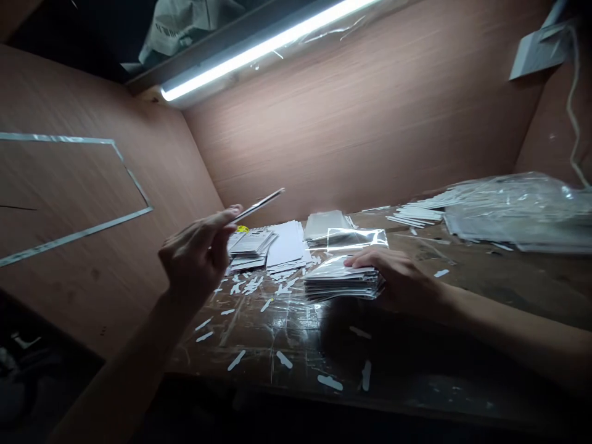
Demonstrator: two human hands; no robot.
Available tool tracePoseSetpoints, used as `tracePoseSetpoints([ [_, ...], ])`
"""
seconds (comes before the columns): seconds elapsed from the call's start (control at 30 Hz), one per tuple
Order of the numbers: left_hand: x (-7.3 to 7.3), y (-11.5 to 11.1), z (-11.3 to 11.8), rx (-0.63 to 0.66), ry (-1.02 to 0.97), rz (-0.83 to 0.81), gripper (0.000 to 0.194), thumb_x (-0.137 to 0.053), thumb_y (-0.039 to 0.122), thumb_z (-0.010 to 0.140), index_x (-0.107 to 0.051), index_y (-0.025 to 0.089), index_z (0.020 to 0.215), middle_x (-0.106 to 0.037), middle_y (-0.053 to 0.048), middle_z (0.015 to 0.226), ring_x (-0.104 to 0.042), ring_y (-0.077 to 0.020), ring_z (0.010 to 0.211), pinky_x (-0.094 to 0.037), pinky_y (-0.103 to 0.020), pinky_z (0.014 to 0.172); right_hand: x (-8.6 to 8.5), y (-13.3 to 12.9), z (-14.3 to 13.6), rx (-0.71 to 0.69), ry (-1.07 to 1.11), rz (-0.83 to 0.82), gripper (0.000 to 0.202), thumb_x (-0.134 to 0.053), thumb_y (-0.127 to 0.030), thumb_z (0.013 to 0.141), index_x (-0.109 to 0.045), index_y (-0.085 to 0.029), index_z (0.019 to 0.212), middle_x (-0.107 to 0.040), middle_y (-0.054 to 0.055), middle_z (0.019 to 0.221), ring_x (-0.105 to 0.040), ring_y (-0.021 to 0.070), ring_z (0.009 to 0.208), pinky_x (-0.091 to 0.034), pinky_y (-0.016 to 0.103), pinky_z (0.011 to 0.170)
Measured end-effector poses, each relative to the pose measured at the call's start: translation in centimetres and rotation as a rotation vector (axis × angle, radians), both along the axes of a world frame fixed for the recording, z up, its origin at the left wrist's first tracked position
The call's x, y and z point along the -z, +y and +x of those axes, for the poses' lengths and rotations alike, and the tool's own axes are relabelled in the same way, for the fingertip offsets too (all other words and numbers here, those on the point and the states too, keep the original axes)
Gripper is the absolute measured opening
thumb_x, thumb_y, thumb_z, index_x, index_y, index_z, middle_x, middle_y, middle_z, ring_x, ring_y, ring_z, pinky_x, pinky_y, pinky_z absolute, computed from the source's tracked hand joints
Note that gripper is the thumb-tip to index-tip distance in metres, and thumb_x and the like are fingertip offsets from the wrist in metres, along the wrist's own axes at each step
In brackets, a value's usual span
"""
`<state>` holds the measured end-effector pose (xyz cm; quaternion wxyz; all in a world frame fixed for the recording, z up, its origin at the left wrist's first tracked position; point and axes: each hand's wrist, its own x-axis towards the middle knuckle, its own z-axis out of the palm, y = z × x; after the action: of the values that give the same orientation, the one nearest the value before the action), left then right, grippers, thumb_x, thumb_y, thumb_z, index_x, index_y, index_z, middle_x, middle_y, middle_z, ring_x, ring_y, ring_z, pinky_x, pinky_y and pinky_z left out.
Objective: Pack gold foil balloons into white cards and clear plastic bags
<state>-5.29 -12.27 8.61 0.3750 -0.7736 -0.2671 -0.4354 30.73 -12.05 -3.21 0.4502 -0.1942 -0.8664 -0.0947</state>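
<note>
Left hand [198, 250]: our grip here is clamped on one end of a thin piece [259, 205], with fingertips meeting at its lower end, perhaps so that most of it stays uncovered.
Piece: it is in the air over the left part of the table [407, 376], tilted, and we see it nearly edge-on, so its faces we cannot read.
Right hand [395, 271]: our grip here is clamped on the right end of a stack [342, 285], one part on top, probably because the glossy layers could slide.
Stack: it is around the middle of the table; whether it rests there or is a little lifted, we cannot tell.
Sleeve [358, 239]: clear, just behind the stack.
Papers [285, 245]: in piles toward the back left corner, seemingly placed within our left hand's reach.
Cut-outs [284, 359]: white, loose, many between the papers and the near edge; they look dropped rather than arranged.
Strips [416, 214]: in a fanned heap along the back edge, beside plastic bags [518, 213] at the back right corner.
</note>
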Motion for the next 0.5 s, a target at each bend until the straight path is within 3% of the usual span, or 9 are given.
tracePoseSetpoints([
  [0.07, 0.6, -0.3, -3.1, -0.096, 0.025, 0.056, 0.035, -0.057, 0.020, 0.100, -0.063, 0.023, 0.135, -0.074, -0.001, 0.126, -0.071, -0.0214, 0.109, -0.055, -0.034, 0.095, -0.2, 0.3, 0.5, 0.054, 0.020, 0.004, 0.026, -0.067, -0.026, 0.088, -0.059, -0.024, 0.112, -0.074, 0.008, 0.097, -0.071, 0.0230, 0.080, -0.058, 0.038, 0.071],
  [0.1, 1.4, -0.3, -4.6, -0.178, 0.030, -0.002, 0.039, -0.058, 0.021, 0.100, -0.061, 0.024, 0.139, -0.073, -0.001, 0.128, -0.072, -0.0219, 0.107, -0.055, -0.034, 0.093, -0.4, 0.3, 0.6, 0.100, 0.062, -0.004, 0.023, -0.070, -0.032, 0.087, -0.060, -0.023, 0.106, -0.073, 0.006, 0.088, -0.068, 0.0210, 0.070, -0.055, 0.036, 0.064],
  [0.17, 3.9, 0.0, -7.4, -0.180, 0.058, -0.074, 0.032, -0.060, 0.024, 0.099, -0.068, 0.023, 0.130, -0.076, -0.001, 0.119, -0.075, -0.0230, 0.095, -0.057, -0.033, 0.087, -0.9, 0.5, 1.0, 0.232, 0.199, -0.042, 0.026, -0.074, -0.043, 0.085, -0.061, -0.023, 0.094, -0.067, 0.003, 0.073, -0.060, 0.0177, 0.056, -0.048, 0.032, 0.052],
  [0.3, 8.0, 0.8, -10.9, -0.179, 0.271, -0.450, 0.022, -0.066, 0.034, 0.092, -0.078, 0.024, 0.108, -0.080, -0.004, 0.107, -0.077, -0.0294, 0.093, -0.058, -0.038, 0.087, -2.1, 1.0, 1.7, 0.449, 0.510, -0.256, 0.039, -0.078, -0.055, 0.079, -0.061, -0.022, 0.089, -0.066, 0.003, 0.071, -0.061, 0.0200, 0.058, -0.047, 0.032, 0.049],
  [0.4, 8.6, 1.7, -11.0, -0.203, 0.395, -0.673, 0.033, -0.072, 0.046, 0.085, -0.078, 0.028, 0.111, -0.079, -0.006, 0.110, -0.076, -0.0323, 0.097, -0.060, -0.038, 0.083, -2.5, 2.0, 2.6, 0.425, 0.692, -0.386, 0.045, -0.079, -0.055, 0.076, -0.062, -0.020, 0.097, -0.070, 0.005, 0.081, -0.065, 0.0225, 0.066, -0.054, 0.036, 0.054],
  [0.5, 8.1, 2.8, -7.9, -0.091, 0.396, -0.673, 0.036, -0.074, 0.050, 0.082, -0.079, 0.025, 0.108, -0.079, -0.007, 0.108, -0.076, -0.0320, 0.097, -0.060, -0.039, 0.084, -2.4, 3.5, 3.6, 0.354, 0.847, -0.460, 0.047, -0.080, -0.051, 0.076, -0.062, -0.017, 0.103, -0.072, 0.008, 0.090, -0.069, 0.0248, 0.075, -0.060, 0.041, 0.063],
])
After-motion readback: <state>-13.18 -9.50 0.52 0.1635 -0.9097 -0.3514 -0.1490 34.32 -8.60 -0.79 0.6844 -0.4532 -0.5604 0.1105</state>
